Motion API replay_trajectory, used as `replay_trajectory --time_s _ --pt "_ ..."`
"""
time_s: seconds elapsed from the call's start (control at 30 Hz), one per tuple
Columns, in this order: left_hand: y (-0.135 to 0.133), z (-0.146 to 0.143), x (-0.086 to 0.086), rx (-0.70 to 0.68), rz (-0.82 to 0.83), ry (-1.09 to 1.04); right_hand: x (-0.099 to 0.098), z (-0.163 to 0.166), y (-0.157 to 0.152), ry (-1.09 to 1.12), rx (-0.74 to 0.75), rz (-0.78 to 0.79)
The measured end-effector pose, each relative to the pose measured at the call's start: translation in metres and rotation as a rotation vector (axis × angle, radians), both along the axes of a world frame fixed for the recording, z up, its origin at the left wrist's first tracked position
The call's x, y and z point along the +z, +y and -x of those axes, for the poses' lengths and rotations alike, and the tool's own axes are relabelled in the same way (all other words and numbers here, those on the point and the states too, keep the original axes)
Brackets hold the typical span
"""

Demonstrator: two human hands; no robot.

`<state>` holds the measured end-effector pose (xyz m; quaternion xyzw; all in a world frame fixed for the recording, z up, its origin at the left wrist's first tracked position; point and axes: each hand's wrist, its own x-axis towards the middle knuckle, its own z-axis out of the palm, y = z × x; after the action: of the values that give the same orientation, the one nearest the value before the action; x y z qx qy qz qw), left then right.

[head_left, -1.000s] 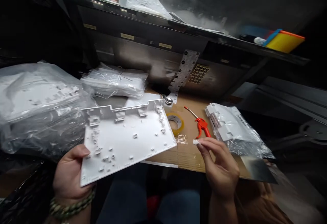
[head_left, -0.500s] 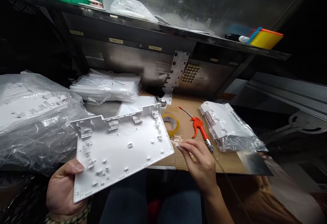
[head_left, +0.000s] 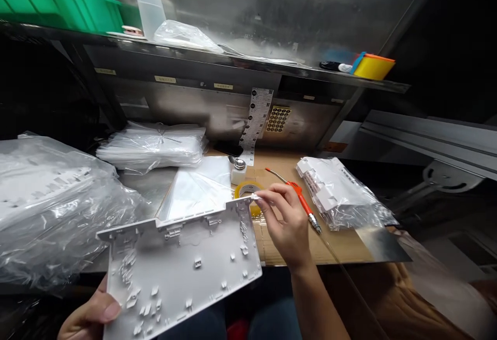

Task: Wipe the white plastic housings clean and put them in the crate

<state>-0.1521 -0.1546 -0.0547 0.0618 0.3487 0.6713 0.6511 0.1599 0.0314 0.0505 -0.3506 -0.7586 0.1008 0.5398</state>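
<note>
My left hand (head_left: 91,310) grips the lower left corner of a white plastic housing (head_left: 178,270), thumb on its inner face. The panel is tilted, with clips and small posts along its edges and a stepped rim on the far side. At its upper right corner, my right hand (head_left: 285,221) pinches a small white scrap (head_left: 255,196), possibly a wipe, between thumb and fingers; whether it touches the rim I cannot tell. Behind those fingers lies a roll of yellow tape (head_left: 241,189), partly covered. A red air blow gun (head_left: 305,203) rests just right of the hand.
Bagged white housings (head_left: 334,187) lie on the cardboard (head_left: 349,249) at right, more bagged parts (head_left: 50,200) at left. Clear plastic bags (head_left: 155,146), a dispenser bottle with a metal top (head_left: 238,170) and a label strip (head_left: 256,117) are behind. Overhead, a shelf holds a green bin (head_left: 58,6).
My right hand has moved up and left to the housing's upper right corner. The housing sits lower and is tipped differently. The view has tilted up and shifted right.
</note>
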Motion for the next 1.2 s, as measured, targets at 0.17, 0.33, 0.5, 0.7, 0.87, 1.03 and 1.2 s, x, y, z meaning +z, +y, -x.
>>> replay_trajectory --time_s 0.17,0.33,0.5,0.7,0.87,1.03,1.2 --pt "0.005 -0.021 0.016 0.053 0.054 0.169 -0.013 -0.007 0.0 0.043 -0.065 -0.026" --pt "0.016 -0.043 0.029 0.082 -0.051 0.06 -0.034 -0.021 0.01 -0.082 -0.098 -0.006" --pt "0.036 -0.08 0.048 0.045 -0.025 0.035 -0.027 -0.019 0.011 0.007 -0.149 -0.014" --pt "0.058 -0.128 0.069 -0.132 -0.035 -0.055 0.021 0.034 -0.033 0.03 0.137 -0.055" --pt "0.06 -0.141 0.079 -0.227 -0.057 -0.075 0.016 0.045 -0.033 -0.031 0.186 -0.093" --pt "0.059 -0.137 0.079 -0.208 -0.089 -0.107 0.008 0.027 -0.022 -0.026 0.138 -0.09" --pt "0.065 -0.142 0.08 -0.201 -0.12 -0.105 0.013 0.037 -0.029 0.001 0.14 -0.118"
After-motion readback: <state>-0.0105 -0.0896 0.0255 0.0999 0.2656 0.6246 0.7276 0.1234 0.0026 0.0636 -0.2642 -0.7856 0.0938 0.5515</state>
